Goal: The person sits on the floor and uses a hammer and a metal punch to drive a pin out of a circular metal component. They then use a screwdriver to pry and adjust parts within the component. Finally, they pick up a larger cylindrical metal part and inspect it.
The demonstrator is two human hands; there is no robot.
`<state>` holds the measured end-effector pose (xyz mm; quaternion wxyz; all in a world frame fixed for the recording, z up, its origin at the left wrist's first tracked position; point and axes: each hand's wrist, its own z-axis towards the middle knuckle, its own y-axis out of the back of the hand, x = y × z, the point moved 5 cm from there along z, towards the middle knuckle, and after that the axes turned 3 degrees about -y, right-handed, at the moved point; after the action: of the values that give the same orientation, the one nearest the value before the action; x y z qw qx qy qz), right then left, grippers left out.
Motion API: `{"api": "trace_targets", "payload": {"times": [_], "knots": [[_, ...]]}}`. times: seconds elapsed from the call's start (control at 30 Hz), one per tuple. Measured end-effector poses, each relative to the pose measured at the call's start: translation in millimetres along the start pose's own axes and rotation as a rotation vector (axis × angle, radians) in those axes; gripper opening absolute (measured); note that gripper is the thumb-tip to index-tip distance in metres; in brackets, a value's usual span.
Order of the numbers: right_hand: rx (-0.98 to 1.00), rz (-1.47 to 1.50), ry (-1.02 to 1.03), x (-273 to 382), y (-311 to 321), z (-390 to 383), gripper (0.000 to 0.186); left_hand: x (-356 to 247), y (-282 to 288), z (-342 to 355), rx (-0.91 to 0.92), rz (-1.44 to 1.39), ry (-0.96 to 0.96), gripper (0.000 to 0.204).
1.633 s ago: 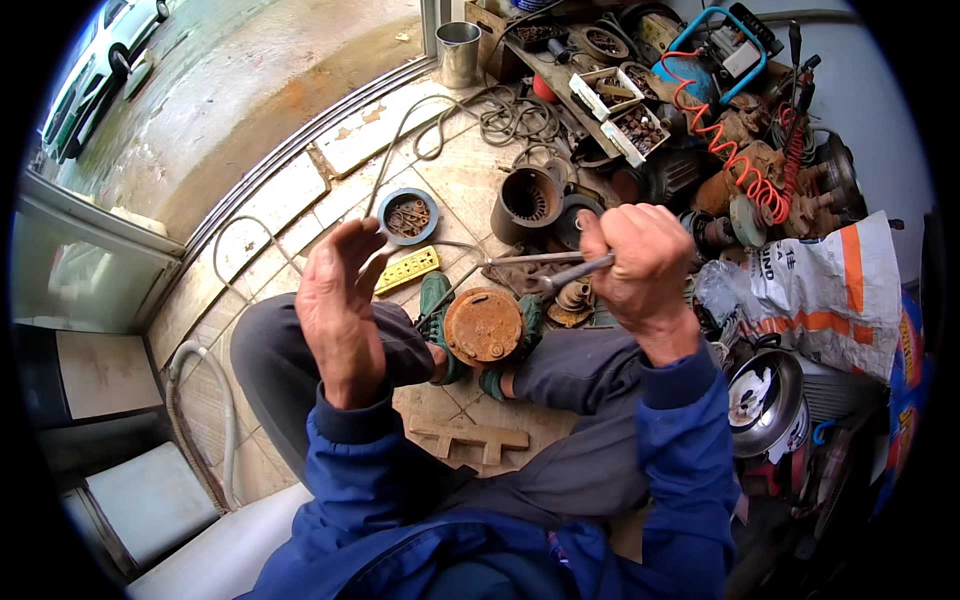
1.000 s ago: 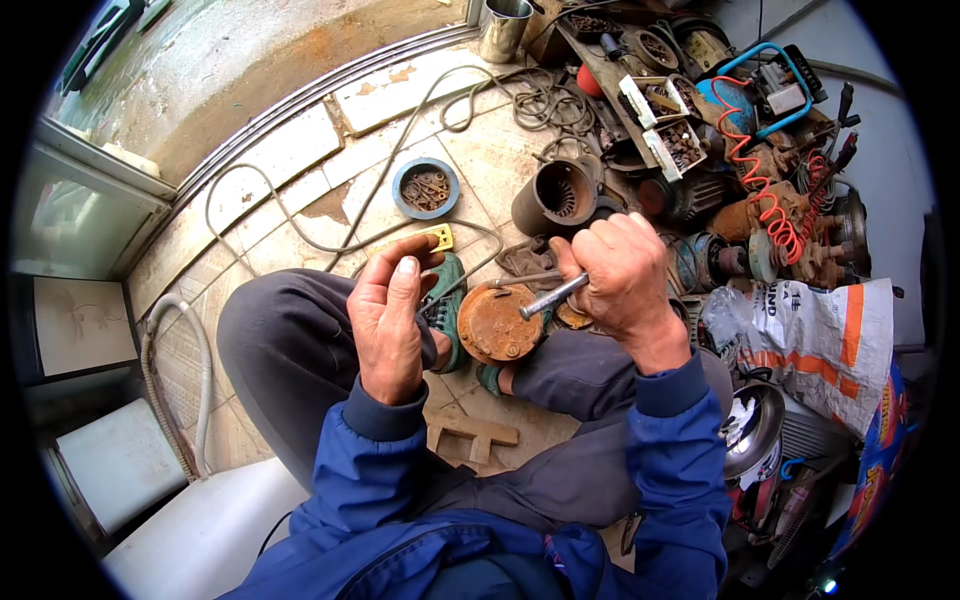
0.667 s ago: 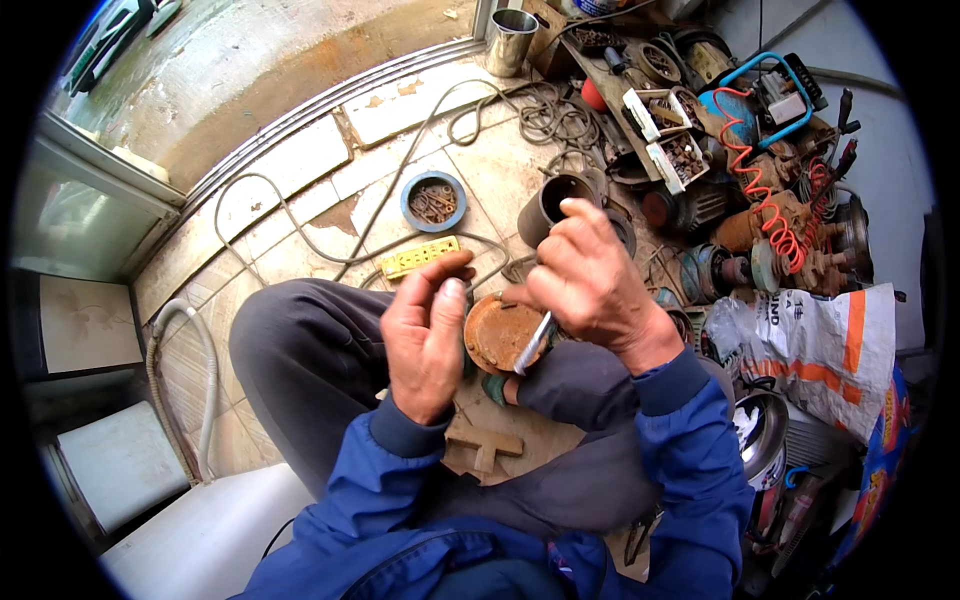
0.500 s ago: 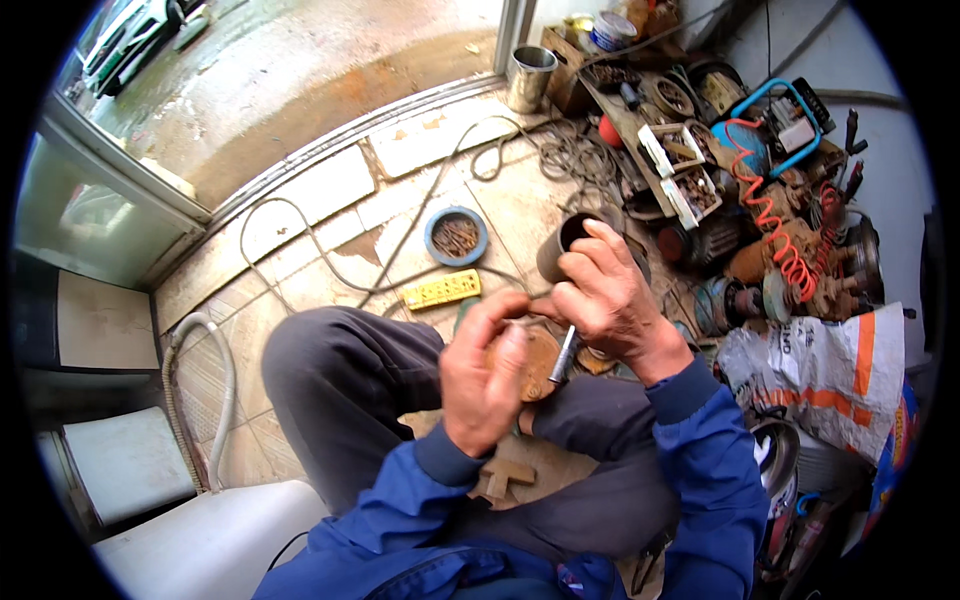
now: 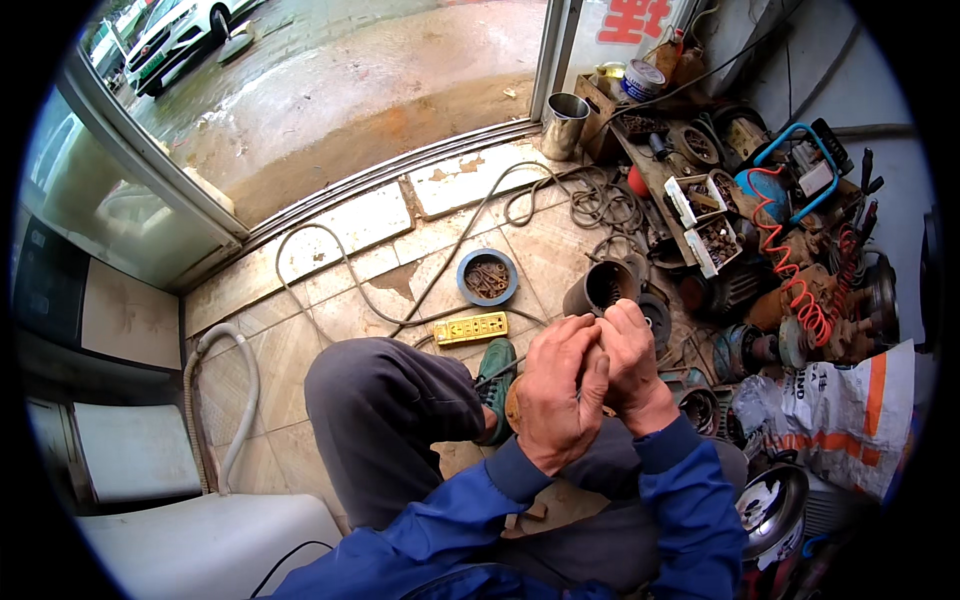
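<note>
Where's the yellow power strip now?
Head view: the yellow power strip is on the tiled floor, left of the left hand, between the blue bowl and green shoe.

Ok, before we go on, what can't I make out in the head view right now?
All in the head view:
Anything between the left hand and right hand: hidden by the hands themselves.
Rusty round part: mostly hidden behind the left hand.
Wooden piece: mostly covered by the left sleeve.
Small metal pieces in the blue bowl: too small to count.
White car: cut off by the top edge.
</note>
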<state>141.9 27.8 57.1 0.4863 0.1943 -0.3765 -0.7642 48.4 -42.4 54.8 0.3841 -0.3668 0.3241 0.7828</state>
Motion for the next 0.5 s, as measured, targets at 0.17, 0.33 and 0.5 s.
{"api": "trace_targets", "payload": {"times": [0.17, 0.33, 0.5], "knots": [[-0.018, -0.044, -0.039, 4.3, 1.6, 2.4, 0.02, 7.3, 0.4, 2.0, -0.021, -0.038, 0.03, 0.033], [-0.014, -0.155, -0.117, 6.6, -0.8, 0.9, 0.02, 12.9, 4.9, 10.9, -0.018, -0.058, 0.042, 0.033], [-0.043, -0.09, -0.134, 7.9, 3.9, 2.7, 0.018, 12.3, 1.7, 9.8, 0.024, -0.089, 0.032, 0.041]]}}
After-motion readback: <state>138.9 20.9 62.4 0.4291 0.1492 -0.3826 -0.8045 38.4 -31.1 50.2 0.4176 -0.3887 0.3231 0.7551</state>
